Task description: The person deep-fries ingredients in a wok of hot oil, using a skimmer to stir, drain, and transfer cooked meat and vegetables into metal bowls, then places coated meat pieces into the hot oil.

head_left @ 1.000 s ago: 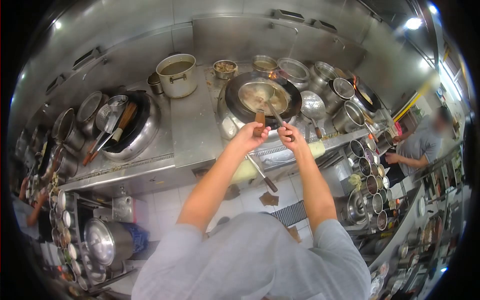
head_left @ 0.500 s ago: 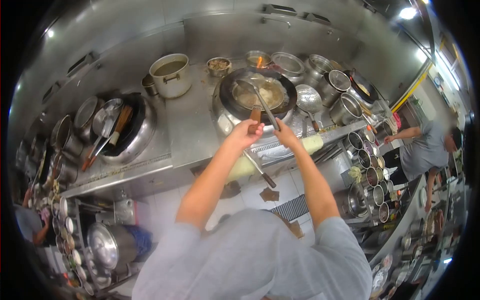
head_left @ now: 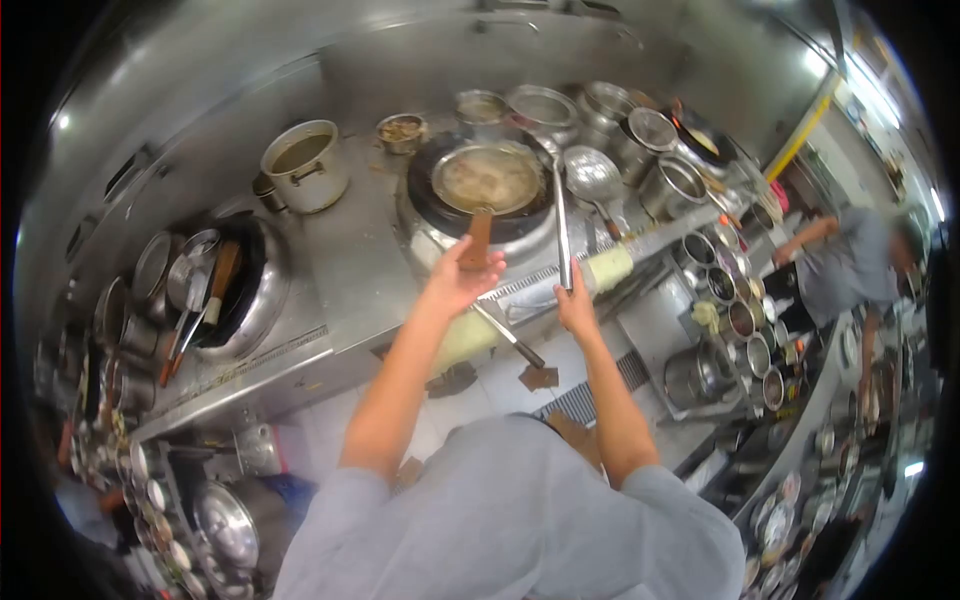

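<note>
The wok (head_left: 487,180) sits on the round burner, with cloudy, bubbling liquid in it. Its wooden handle (head_left: 478,238) points toward me. Around the near end of this handle is my left hand (head_left: 459,283), palm up, with fingers loosely spread; whether it touches the wood is hard to tell. My right hand (head_left: 576,302) is closed on the handle of a long metal ladle (head_left: 562,215), held upright to the right of the wok. The ladle's bowl is seen edge-on or hidden.
A perforated skimmer (head_left: 593,174) lies right of the burner. A large pot (head_left: 304,168) stands left. Another wok (head_left: 247,290) holds a brush and ladles. A utensil (head_left: 508,335) overhangs the front edge. A person (head_left: 850,262) stands at the right.
The ladle has come out from over the wok to its right with my right hand. My left fingers have loosened around the wok handle. The view has shifted, and the flame behind the wok no longer shows.
</note>
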### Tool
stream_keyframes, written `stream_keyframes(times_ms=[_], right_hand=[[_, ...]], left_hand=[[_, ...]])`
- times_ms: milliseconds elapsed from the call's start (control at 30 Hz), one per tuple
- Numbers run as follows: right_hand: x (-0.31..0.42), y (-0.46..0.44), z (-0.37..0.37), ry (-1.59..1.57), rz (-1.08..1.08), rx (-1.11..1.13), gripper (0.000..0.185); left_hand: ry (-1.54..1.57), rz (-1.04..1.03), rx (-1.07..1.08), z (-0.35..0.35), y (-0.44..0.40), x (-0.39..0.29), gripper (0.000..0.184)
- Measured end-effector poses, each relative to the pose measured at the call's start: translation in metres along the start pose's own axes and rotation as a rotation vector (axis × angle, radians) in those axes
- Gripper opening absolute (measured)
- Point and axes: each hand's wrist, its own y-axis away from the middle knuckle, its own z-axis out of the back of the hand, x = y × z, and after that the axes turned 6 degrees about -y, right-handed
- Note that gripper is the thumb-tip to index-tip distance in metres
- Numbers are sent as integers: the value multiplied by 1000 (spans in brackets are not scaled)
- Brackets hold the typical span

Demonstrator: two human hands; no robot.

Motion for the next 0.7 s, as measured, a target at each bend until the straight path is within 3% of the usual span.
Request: stream_keyframes(times_ms=[100, 133, 300, 367, 467, 533, 667, 700], right_hand=[[-27, 18, 12, 238, -81, -134, 70], [-28, 18, 23, 234, -242, -73, 72], [-122, -1, 9, 343, -293, -113, 76], [-156, 1, 5, 492, -292, -6, 76], [-210, -2, -7, 314, -310, 52, 79], [-167, 4, 6, 82, -434, 149, 86], [-180, 48, -5, 270, -57, -221, 65], [-187, 68, -2, 318, -47, -276, 61]], left_hand=[[41, 70, 88, 11, 10, 8, 56], [-28, 23, 69, 14, 22, 11, 55], [-249, -32, -62, 47, 65, 34, 48], [-297, -14, -92, 61, 80, 44, 45], [-456, 150, -52, 78, 87, 59, 40], [-617, 193, -55, 82, 90, 74, 36], [-1025, 293, -40, 112, 77, 124, 36], [-1114, 292, 16, 122, 76, 136, 36]])
